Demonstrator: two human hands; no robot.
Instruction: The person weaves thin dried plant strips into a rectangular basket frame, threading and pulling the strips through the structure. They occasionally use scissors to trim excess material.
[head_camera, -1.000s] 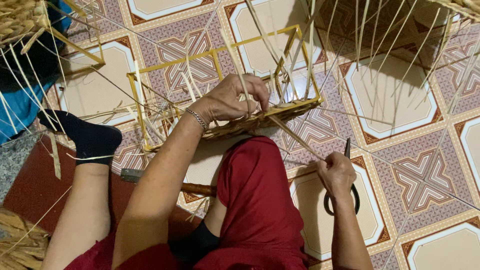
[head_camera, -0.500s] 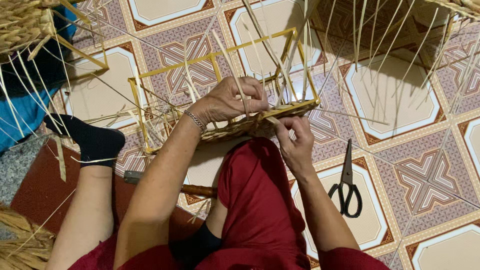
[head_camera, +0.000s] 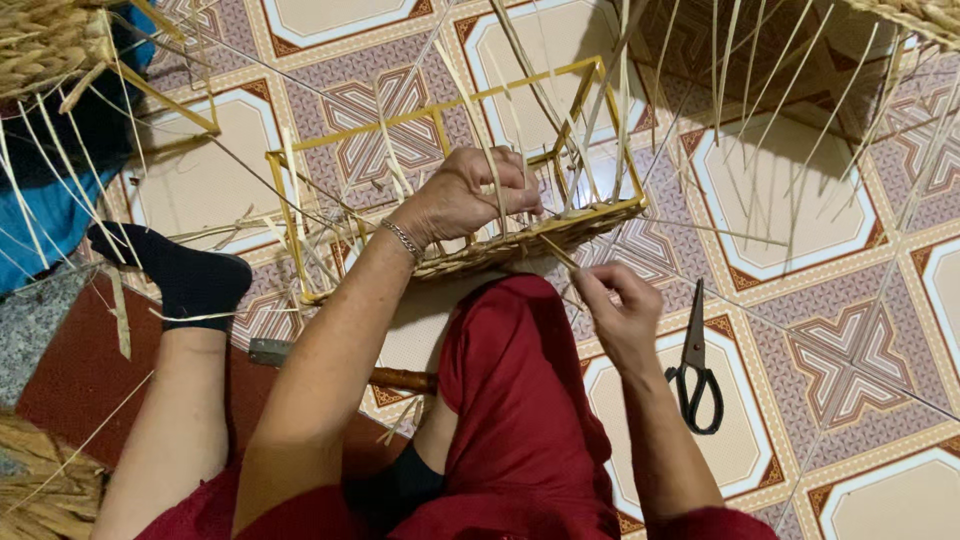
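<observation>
Since a moment ago, right hand has dropped slightly from the woven rim, fingers pinching a straw strand. Left hand grips the half-woven basket frame, fingers curled over its rim, above the red-clad knee. Scissors lie on the floor tiles beside the right wrist.

A single head-worn camera looks steeply down from close above the person's lap onto the patterned tile floor, taking in both forearms, the knees and the nearby surroundings.
</observation>
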